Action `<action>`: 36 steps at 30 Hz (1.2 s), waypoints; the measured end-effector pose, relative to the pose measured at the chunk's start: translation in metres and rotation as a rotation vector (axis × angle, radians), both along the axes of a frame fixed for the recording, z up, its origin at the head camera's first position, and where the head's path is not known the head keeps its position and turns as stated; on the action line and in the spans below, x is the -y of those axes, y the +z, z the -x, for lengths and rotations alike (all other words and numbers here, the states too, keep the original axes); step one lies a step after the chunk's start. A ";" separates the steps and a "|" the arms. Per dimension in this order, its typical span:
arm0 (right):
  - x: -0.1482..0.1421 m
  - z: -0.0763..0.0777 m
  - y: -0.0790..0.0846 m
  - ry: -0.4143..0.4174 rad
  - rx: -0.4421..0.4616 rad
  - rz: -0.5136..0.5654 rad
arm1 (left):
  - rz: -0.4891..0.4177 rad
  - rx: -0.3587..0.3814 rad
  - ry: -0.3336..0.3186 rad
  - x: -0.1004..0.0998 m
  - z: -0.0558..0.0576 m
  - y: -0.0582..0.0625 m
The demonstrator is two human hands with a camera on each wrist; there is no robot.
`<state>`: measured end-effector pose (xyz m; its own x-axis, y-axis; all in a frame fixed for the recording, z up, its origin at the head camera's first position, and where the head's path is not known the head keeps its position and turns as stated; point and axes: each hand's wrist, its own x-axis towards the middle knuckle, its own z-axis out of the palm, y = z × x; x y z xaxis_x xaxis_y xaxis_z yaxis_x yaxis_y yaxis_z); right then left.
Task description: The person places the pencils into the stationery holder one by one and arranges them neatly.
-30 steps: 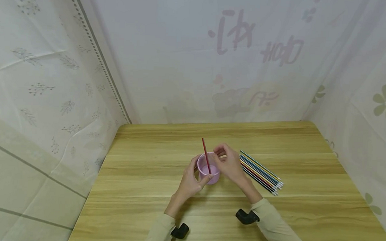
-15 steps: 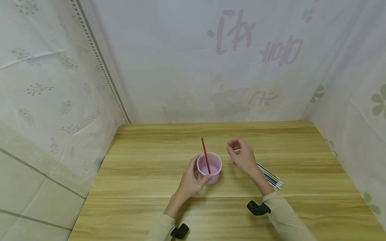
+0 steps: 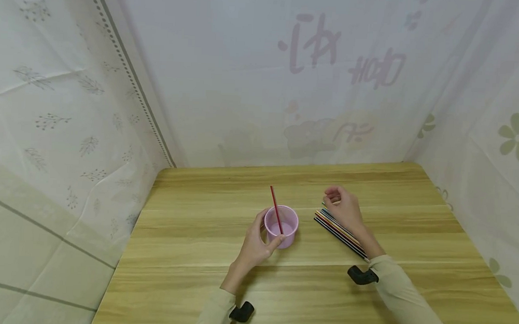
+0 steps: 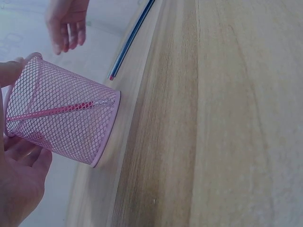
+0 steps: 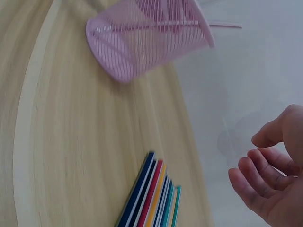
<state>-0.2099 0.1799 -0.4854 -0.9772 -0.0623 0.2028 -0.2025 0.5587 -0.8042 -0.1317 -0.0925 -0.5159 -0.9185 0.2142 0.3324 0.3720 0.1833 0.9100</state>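
Note:
My left hand (image 3: 256, 241) grips a pink mesh pen cup (image 3: 292, 238), thumb at the near rim and fingers round its left side. One red pencil (image 3: 275, 204) leans inside it and sticks out past the rim; the left wrist view shows its lower end through the mesh (image 4: 71, 132). To the right, my right hand (image 3: 346, 209) hovers over a bundle of pencils (image 3: 339, 231), fingers loosely bent. Nothing sits between its fingertips in the right wrist view. The bundle holds dark blue, red, yellow and teal pencils (image 5: 151, 196); the hand and wrist partly cover it in the head view.
Everything stands on a wood-grain table (image 3: 186, 255). A pale printed cloth (image 3: 245, 84) hangs behind its back edge, with more cloth on both sides. A black wrist mount (image 3: 362, 275) sits at the right cuff, another black mount (image 3: 242, 311) at the left.
My right hand has moved right, from the cup's rim to above the pencil bundle. The left hand, cup and red pencil stay in place.

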 end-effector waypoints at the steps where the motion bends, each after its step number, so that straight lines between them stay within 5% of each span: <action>1: -0.004 0.001 -0.002 -0.003 0.010 -0.015 | -0.002 -0.003 -0.004 0.000 -0.001 0.004; 4: -0.015 0.004 -0.009 0.001 0.041 -0.057 | -0.009 0.006 0.006 -0.001 -0.002 0.004; 11: -0.033 0.008 -0.021 0.013 0.063 -0.118 | 0.043 0.001 0.027 0.004 0.010 -0.030; 18: -0.042 0.007 -0.031 0.044 0.037 -0.160 | 0.050 -0.022 0.026 0.004 0.011 -0.031; 30: -0.054 0.008 -0.045 0.039 0.118 -0.285 | -0.032 -0.013 0.007 0.003 0.010 -0.029; 36: -0.058 0.009 -0.050 0.032 0.129 -0.319 | 0.020 -0.011 0.017 0.003 0.010 -0.030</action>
<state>-0.2185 0.2383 -0.5357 -0.9900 -0.1342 0.0431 -0.1324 0.7809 -0.6105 -0.1422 -0.0958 -0.5461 -0.9183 0.2056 0.3382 0.3787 0.2077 0.9019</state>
